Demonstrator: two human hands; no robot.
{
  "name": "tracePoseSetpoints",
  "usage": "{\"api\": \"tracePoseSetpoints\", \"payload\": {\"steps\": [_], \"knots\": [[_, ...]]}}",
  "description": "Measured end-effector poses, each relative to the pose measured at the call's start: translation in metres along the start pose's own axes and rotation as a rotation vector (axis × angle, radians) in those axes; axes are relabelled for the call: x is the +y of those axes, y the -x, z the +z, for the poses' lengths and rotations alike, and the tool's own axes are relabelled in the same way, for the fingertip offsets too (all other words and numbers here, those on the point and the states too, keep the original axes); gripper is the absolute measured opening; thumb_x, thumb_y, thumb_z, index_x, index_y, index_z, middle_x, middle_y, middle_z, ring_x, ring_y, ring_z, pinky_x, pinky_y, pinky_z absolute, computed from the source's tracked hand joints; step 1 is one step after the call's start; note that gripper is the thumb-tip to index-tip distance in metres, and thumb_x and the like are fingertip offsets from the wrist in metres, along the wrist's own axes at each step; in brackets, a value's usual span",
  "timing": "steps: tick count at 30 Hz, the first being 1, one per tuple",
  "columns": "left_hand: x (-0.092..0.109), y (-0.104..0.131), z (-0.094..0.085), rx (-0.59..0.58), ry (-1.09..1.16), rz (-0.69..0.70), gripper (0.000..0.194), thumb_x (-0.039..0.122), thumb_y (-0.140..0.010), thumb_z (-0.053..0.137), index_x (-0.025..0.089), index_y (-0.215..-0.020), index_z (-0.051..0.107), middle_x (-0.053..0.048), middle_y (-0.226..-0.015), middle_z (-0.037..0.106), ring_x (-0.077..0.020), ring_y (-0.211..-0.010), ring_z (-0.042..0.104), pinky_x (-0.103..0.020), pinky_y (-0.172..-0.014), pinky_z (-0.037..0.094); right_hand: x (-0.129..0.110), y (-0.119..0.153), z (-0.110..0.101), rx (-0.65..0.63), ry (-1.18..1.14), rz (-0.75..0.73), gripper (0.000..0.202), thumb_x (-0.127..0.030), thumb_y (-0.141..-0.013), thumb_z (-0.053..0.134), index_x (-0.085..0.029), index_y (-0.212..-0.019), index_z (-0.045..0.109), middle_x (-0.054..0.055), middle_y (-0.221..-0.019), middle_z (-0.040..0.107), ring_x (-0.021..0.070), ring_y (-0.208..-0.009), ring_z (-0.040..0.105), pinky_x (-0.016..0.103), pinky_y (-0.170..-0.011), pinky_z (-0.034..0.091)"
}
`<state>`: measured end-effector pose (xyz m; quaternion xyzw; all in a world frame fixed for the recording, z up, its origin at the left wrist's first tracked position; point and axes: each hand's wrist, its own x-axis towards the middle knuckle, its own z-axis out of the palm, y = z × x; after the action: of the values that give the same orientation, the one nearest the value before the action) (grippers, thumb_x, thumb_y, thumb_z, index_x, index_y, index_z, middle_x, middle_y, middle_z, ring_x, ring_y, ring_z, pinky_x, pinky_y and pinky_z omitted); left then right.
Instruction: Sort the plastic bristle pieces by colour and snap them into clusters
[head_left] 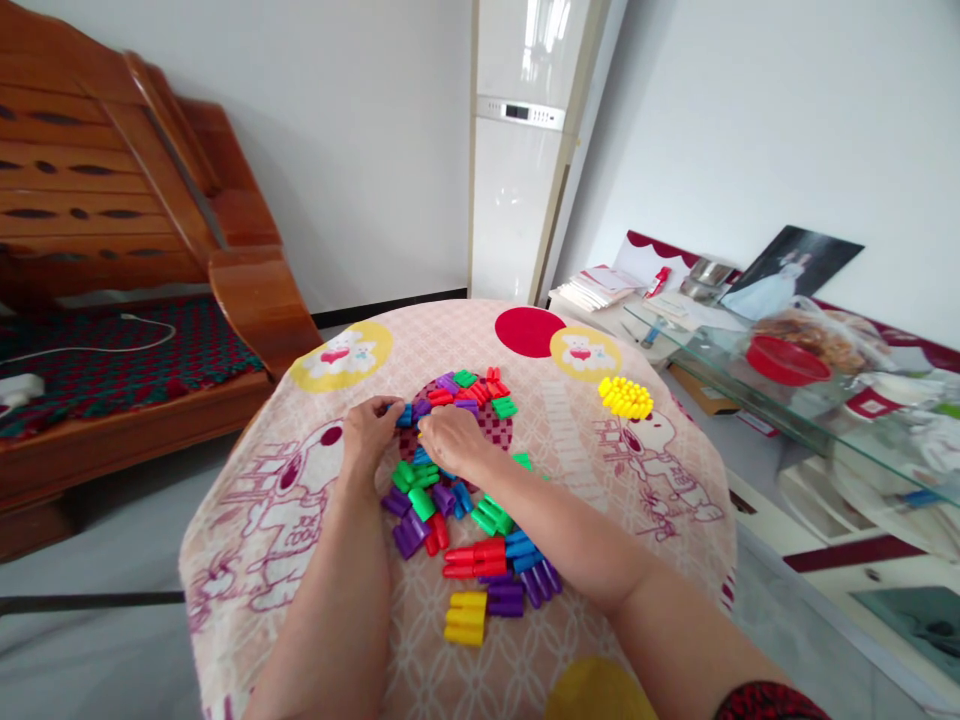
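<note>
My left hand pinches a blue bullet-shaped plastic block at the left of the pile. Close beside it, my right hand is closed, fingertips down among the pieces; a bit of yellow shows at them, but what they hold is hidden. Around both hands lie joined bullet-shaped blocks: red ones and green ones, with purple ones and blue ones too. A yellow block group lies nearest me. Farther right sits a cluster of yellow blocks, apart from the pile.
A patterned cloth covers the round table. Behind on the left stands a wooden bench; a tall white cabinet-like unit is at the back. To the right, a glass-topped stand bears papers, a photo and a red bowl.
</note>
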<state>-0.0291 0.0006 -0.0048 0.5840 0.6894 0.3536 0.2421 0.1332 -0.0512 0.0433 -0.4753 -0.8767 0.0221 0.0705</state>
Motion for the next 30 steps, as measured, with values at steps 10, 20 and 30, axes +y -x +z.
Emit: {"api": "tracePoseSetpoints", "payload": {"steps": [10, 20, 30], "knots": [[-0.001, -0.002, 0.001, 0.016, -0.028, 0.004, 0.04, 0.043, -0.077, 0.056, 0.017, -0.101, 0.076, -0.008, -0.087, 0.075, -0.0223, -0.08, 0.067, -0.028, -0.067, 0.046, 0.05, 0.046, -0.035, 0.225, -0.214, 0.318, 0.028, -0.032, -0.094, 0.053, -0.016, -0.087, 0.074, 0.007, -0.087, 0.074, 0.0163, -0.08, 0.065, 0.024, -0.07, 0.04], [0.001, -0.002, 0.0, 0.018, -0.058, -0.002, 0.039, 0.042, -0.077, 0.056, 0.018, -0.102, 0.076, -0.009, -0.09, 0.075, -0.0239, -0.084, 0.067, -0.029, -0.067, 0.046, 0.186, 0.123, -0.052, 0.217, 0.174, 1.013, 0.032, -0.031, -0.09, 0.05, -0.017, -0.095, 0.078, 0.012, -0.1, 0.075, 0.021, -0.087, 0.067, 0.026, -0.065, 0.041], [-0.002, -0.003, 0.001, 0.022, -0.058, 0.005, 0.04, 0.044, -0.077, 0.056, 0.018, -0.101, 0.076, -0.008, -0.087, 0.075, -0.0232, -0.082, 0.067, -0.028, -0.066, 0.046, 0.236, 0.125, -0.042, 0.13, 0.145, 0.996, 0.033, -0.033, -0.094, 0.046, -0.019, -0.096, 0.076, 0.008, -0.091, 0.074, 0.015, -0.072, 0.062, 0.023, -0.056, 0.036]]}}
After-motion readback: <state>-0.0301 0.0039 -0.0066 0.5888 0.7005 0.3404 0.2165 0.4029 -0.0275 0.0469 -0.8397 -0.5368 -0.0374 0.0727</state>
